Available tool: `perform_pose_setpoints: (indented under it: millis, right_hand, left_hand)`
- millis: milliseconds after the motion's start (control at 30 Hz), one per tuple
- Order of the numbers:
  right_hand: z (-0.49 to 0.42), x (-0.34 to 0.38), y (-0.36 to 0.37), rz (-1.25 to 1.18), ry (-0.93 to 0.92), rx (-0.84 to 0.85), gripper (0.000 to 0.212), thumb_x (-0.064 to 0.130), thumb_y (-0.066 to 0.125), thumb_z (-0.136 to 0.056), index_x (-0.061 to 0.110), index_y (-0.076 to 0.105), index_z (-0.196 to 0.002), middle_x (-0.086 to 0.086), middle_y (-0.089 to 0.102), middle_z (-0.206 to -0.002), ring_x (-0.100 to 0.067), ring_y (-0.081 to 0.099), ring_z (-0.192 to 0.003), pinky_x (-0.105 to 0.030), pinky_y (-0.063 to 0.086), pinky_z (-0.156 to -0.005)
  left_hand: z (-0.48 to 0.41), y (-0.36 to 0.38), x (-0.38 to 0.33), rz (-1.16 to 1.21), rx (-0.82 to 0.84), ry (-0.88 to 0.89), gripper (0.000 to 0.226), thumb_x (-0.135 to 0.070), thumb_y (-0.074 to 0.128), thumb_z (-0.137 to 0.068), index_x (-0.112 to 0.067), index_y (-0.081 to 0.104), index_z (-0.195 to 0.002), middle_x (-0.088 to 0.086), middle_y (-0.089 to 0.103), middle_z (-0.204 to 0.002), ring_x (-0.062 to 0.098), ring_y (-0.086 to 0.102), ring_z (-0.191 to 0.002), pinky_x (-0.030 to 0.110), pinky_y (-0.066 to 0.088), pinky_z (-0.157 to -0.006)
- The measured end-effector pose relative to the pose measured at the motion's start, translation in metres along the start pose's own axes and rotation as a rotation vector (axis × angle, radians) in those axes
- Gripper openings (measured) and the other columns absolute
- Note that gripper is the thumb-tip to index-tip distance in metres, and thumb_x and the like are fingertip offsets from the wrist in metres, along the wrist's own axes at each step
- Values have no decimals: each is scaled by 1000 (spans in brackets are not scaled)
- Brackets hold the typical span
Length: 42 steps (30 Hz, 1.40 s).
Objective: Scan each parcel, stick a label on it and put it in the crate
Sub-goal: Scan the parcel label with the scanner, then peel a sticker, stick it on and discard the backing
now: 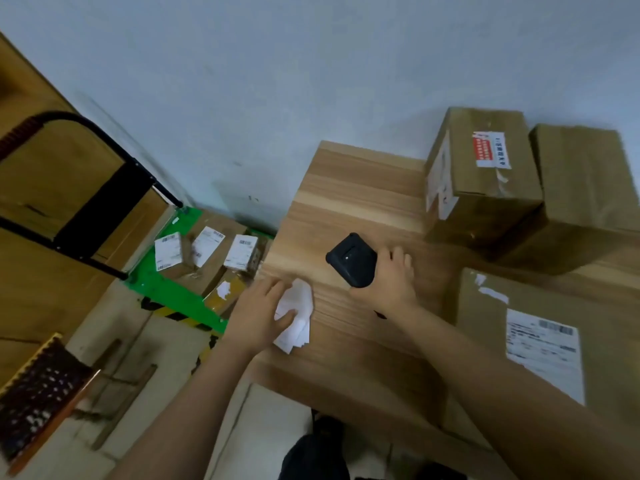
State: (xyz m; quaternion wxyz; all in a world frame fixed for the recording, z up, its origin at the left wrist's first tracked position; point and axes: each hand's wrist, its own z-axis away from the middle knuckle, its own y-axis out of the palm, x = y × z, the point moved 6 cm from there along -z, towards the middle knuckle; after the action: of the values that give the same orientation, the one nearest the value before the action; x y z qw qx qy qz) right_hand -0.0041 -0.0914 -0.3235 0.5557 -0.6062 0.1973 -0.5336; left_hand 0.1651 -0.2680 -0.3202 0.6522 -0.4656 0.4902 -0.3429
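Note:
My right hand (388, 282) grips a black handheld scanner (353, 259) above the wooden table (353, 202). My left hand (259, 313) rests on a small stack of white labels (298, 315) at the table's left edge, thumb curled over them. A large cardboard parcel (485, 320) with a white shipping label lies at the right, close to me. Two more brown parcels (485, 174) (581, 195) stand at the table's far right. Several labelled parcels (207, 258) lie on a green cart (166, 289) on the floor to the left.
The cart's black handle frame (104, 188) rises at the left in front of large cardboard boxes (41, 174). A dark perforated crate (38, 393) sits at the lower left on the floor. A pale wall runs behind the table.

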Motion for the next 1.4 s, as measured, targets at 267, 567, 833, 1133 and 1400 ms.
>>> perform_pose_setpoints:
  millis: [267,567,833,1133,1400]
  right_hand:
    - [-15,-1,41,-22,147,53,53,45,72,-74,13,50,-110,-11,41,-122,-28,35,-114,-36,37,-93]
    - [27,56,69,-18,-283,75,39,40,59,-90,17,58,-121,-4,46,-124,-22,39,-114,-36,34,-97]
    - [34,61,90,-102,-347,119,23,34,66,-87,20,70,-104,1,53,-112,-19,41,-101,-30,27,-84]
    - [17,74,30,-385,-238,61,15,26,58,-94,16,66,-87,4,59,-94,-14,50,-92,-32,39,-82]
    - [21,72,-68,-659,-249,-72,39,24,77,-80,26,59,-115,19,63,-103,3,57,-98,-6,42,-80]
  left_hand:
    - [-11,39,40,134,158,132,64,-49,59,-81,-14,54,-134,6,47,-144,26,46,-130,38,38,-105]
    - [-9,42,45,177,57,178,51,-39,70,-82,-11,62,-124,6,55,-133,22,48,-125,36,42,-101]
    - [-10,41,46,196,19,139,43,-47,50,-87,-14,65,-111,1,59,-123,19,54,-114,38,49,-92]
    - [-27,-16,30,588,-77,-66,7,-36,60,-92,-32,60,-97,-16,62,-95,-2,58,-88,19,48,-71]
    - [-60,-77,-27,840,-153,-92,8,-32,65,-90,-39,61,-90,-3,68,-86,0,68,-76,22,55,-54]
